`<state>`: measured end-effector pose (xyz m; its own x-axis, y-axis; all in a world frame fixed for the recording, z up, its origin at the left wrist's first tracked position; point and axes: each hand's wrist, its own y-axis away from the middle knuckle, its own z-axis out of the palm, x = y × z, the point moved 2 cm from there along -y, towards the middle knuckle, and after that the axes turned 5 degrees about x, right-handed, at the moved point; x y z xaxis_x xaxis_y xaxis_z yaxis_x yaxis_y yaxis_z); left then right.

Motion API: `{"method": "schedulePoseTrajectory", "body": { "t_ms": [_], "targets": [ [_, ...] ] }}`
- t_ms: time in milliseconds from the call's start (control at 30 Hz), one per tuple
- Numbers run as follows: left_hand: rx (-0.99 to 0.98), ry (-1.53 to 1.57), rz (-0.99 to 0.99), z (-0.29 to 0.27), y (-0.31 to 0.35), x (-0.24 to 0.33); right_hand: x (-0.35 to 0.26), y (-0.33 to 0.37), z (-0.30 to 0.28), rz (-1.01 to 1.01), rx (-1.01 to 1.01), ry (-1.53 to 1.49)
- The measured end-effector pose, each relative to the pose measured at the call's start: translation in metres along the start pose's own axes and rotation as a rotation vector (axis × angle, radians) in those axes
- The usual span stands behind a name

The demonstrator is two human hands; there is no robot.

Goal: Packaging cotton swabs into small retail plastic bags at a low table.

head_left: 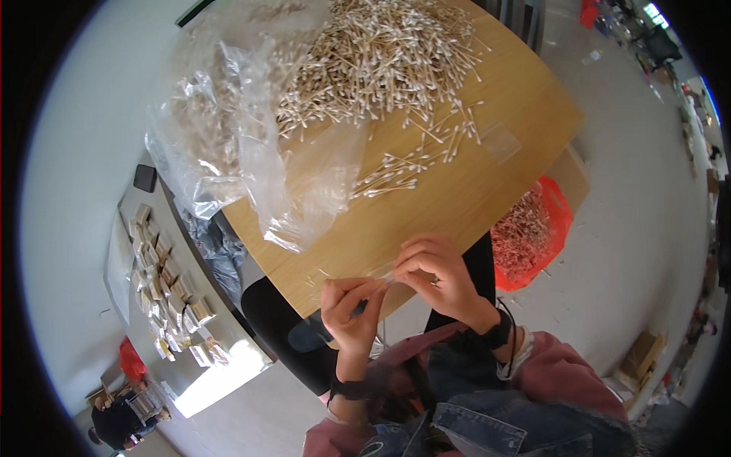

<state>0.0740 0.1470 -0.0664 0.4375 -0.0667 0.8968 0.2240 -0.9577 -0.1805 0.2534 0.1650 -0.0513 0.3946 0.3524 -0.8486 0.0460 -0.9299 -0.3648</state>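
Observation:
Over the table's near edge, my left hand and my right hand meet with their fingertips pinched. Between them shows a small translucent whitish piece, too small and blurred to name surely. A big heap of cotton swabs covers the far part of the wooden table. Beside it, a large clear plastic bag holds more swabs. Some loose swabs are strewn in front of the heap. A small clear plastic bag lies flat to their right.
A red bag full of swabs stands on the floor to the right. On the left, a side table carries many small packs. Another person is at the lower left. Cardboard boxes sit at the lower right.

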Motion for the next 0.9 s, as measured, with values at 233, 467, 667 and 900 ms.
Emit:
{"method": "schedulePoseTrajectory", "body": {
  "t_ms": [233,467,667,900],
  "targets": [
    [-0.052,-0.010,0.135,-0.015,0.007,0.003,-0.005,0.003,0.001,0.076,-0.054,-0.026],
    [-0.025,0.029,0.100,-0.016,0.006,-0.009,-0.001,0.006,0.004,0.004,-0.051,0.010],
    [-0.085,0.027,0.134,-0.018,0.005,-0.007,-0.005,0.009,0.000,0.041,-0.078,0.026],
    [-0.040,-0.091,0.226,-0.020,0.001,0.000,0.000,0.004,0.003,0.045,-0.053,0.036]
  ]
}}
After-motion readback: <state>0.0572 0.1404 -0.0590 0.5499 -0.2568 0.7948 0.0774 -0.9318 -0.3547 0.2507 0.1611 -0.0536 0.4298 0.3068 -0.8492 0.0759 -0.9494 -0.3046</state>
